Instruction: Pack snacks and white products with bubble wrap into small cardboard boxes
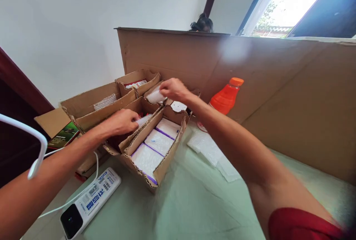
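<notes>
My right hand (pixel 174 89) is raised over the far compartments of the cardboard box (pixel 170 158), its fingers closed on a white translucent packet (pixel 155 95). Low over the middle compartment, my left hand (pixel 125 122) has its fingers pinched on another whitish packet (pixel 144 120). Something red shows beneath that one, mostly hidden. In the nearest compartment lie white packs (pixel 159 142) with purple edges, in a row. A strip of bubble wrap (pixel 105 102) rests in the left compartment, and a red-and-white item (pixel 136 84) in the far left one.
An orange drink bottle (pixel 224 97) stands behind my right forearm. Bubble wrap sheets (pixel 207 145) lie on the green-covered table (pixel 178 203). A white power bank (pixel 91 201) with a cable sits front left. A tall cardboard panel (pixel 172 53) runs behind; a person's head (pixel 204 23) shows above it.
</notes>
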Tool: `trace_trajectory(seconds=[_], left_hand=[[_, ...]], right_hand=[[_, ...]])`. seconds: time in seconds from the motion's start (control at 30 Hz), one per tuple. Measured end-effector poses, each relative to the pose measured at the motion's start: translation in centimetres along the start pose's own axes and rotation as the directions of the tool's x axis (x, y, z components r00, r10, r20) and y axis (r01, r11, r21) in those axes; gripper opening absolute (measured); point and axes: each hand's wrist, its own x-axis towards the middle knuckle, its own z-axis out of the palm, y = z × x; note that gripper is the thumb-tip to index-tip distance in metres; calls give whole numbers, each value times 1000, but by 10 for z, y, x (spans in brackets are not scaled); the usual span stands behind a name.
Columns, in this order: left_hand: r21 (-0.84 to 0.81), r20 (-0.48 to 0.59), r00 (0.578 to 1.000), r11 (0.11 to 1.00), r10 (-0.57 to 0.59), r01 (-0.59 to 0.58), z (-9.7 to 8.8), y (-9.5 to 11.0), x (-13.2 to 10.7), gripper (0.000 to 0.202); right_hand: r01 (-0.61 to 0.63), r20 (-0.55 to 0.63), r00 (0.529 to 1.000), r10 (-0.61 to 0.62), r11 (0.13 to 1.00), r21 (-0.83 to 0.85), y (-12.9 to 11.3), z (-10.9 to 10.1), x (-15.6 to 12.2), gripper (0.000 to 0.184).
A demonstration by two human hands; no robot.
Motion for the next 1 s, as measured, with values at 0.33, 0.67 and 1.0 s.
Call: trace_trajectory(seconds=[0.33, 0.67, 1.0], left_hand=[[-283, -598, 788, 880, 150, -382, -24, 109, -14, 19], [-56, -457, 854, 951, 247, -305, -39, 86, 5, 28], [-14, -78, 963, 966, -257, 256, -70, -59, 25, 24]], right_hand=[[-291, -375, 701, 607, 723, 627, 87, -35, -186, 9], [-500, -174, 686, 706, 631, 593, 114, -6, -239, 17], [-166, -222, 913, 343, 808, 566, 48, 31, -149, 26]])
